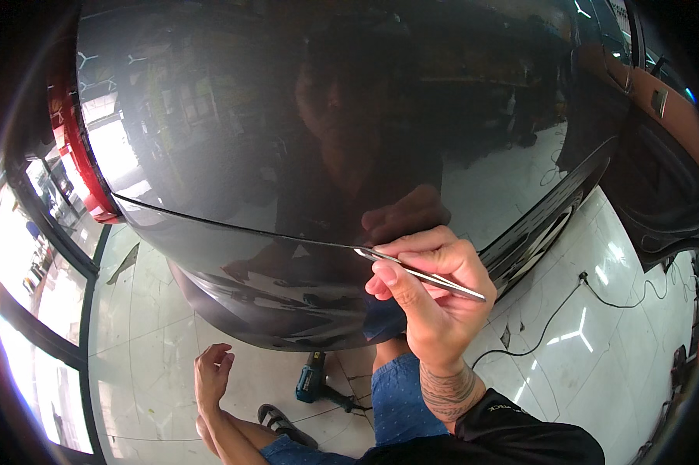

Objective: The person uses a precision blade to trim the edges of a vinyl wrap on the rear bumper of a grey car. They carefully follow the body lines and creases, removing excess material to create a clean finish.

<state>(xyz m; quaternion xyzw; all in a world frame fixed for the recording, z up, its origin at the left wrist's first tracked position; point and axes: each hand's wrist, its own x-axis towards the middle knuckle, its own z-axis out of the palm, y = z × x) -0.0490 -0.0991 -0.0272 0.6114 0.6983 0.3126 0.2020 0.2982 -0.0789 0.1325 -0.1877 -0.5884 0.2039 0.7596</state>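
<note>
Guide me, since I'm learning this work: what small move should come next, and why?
Probably ease the slim pointed tool slightly leftward along the seam in the dark car body. The right hand pinches it with its tip at that seam, though contact is hard to judge; the left hand hangs free, apart from the bodywork.

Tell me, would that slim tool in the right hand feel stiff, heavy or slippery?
The slim tool is probably stiff, as it looks straight. It seems likely light, being thin and pinched in the right hand. Its glossy edge suggests it might be slippery.
</note>
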